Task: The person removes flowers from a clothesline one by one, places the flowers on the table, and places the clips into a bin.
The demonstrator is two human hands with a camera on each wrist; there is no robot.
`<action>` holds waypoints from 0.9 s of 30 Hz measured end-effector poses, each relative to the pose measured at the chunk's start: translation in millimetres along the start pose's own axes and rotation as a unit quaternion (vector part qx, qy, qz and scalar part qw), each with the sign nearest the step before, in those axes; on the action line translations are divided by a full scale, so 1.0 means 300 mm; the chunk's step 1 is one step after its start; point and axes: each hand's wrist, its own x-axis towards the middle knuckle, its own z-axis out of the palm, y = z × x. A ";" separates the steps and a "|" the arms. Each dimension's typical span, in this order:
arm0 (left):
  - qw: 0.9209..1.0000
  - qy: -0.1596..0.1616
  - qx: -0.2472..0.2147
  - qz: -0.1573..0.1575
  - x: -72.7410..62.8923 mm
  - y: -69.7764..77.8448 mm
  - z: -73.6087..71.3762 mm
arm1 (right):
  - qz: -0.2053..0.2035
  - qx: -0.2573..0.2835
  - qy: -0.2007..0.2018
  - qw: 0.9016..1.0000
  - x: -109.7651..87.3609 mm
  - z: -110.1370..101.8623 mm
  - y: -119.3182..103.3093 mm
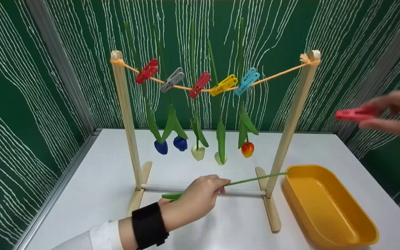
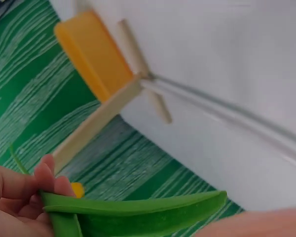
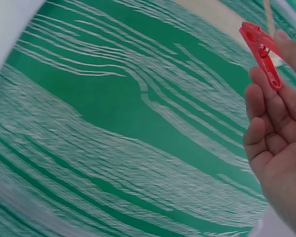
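The step in hand looks like pairing one more artificial flower with a peg for the sagging orange cord (image 1: pixel 280 74), strung between two pale wooden posts (image 1: pixel 293 125) across the upper middle of the frame. At lower centre, the left hand (image 1: pixel 200 194) has its fingers curled round the slim green plastic stem (image 1: pixel 259 179) of that flower; its long green leaf (image 2: pixel 138 210) shows in the left wrist view, but its bloom cannot be made out. At the right edge, the right hand (image 1: pixel 399 113) pinches a red plastic clothes peg (image 1: pixel 351 114) between thumb and fingers, well apart from the cord. The next move seems to call for lifting the stem head-down against the cord and bringing the peg over both, probably in the gap right of the blue peg (image 1: pixel 247 82). Counted, six pegs show: the one held and five on the cord, namely two red pegs (image 1: pixel 147 71), one grey peg (image 1: pixel 172 80), one yellow peg (image 1: pixel 224 85) and the blue one. Six flowers show: the one held and five hanging bloom-down, two blue tulips (image 1: pixel 161 147), two cream-white tulips (image 1: pixel 198 152) and one orange-red tulip (image 1: pixel 247 149). One deep-yellow plastic basin (image 1: pixel 328 205) sits at lower right.
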 end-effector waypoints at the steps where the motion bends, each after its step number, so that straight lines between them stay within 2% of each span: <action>1: 1.000 -0.010 0.010 -0.003 -0.008 -0.013 0.007 | 0.016 0.000 -0.010 1.000 -0.031 0.021 0.006; 3: 0.999 -0.027 0.037 -0.002 -0.025 -0.035 0.021 | 0.059 0.000 -0.042 0.997 -0.094 0.064 0.013; 6: 0.995 -0.042 0.087 0.013 -0.046 -0.071 0.051 | 0.119 0.005 -0.097 0.988 -0.190 0.143 0.016; 10: 0.985 -0.050 0.156 0.051 -0.067 -0.119 0.103 | 0.144 0.052 -0.139 0.978 -0.315 0.264 0.016; 12: 0.977 -0.058 0.193 0.068 -0.075 -0.140 0.131 | 0.164 0.082 -0.176 0.967 -0.373 0.322 0.012; 14: 0.968 -0.065 0.229 0.079 -0.079 -0.159 0.156 | 0.193 0.118 -0.227 0.947 -0.420 0.376 0.007; 16: 0.958 -0.071 0.263 0.087 -0.081 -0.175 0.179 | 0.232 0.149 -0.282 0.919 -0.464 0.425 0.002; 17: 0.954 -0.072 0.275 0.089 -0.081 -0.183 0.189 | 0.250 0.160 -0.306 0.905 -0.485 0.448 0.001; 19: 0.950 -0.072 0.289 0.088 -0.079 -0.199 0.204 | 0.273 0.176 -0.339 0.883 -0.520 0.490 0.006; 22: 0.945 -0.073 0.309 0.078 -0.074 -0.221 0.221 | 0.311 0.176 -0.373 0.856 -0.558 0.548 0.016; 25: 0.936 -0.085 0.337 0.065 -0.072 -0.236 0.229 | 0.342 0.174 -0.403 0.831 -0.585 0.595 0.026; 27: 0.928 -0.089 0.357 0.062 -0.072 -0.246 0.233 | 0.354 0.175 -0.414 0.820 -0.599 0.618 0.029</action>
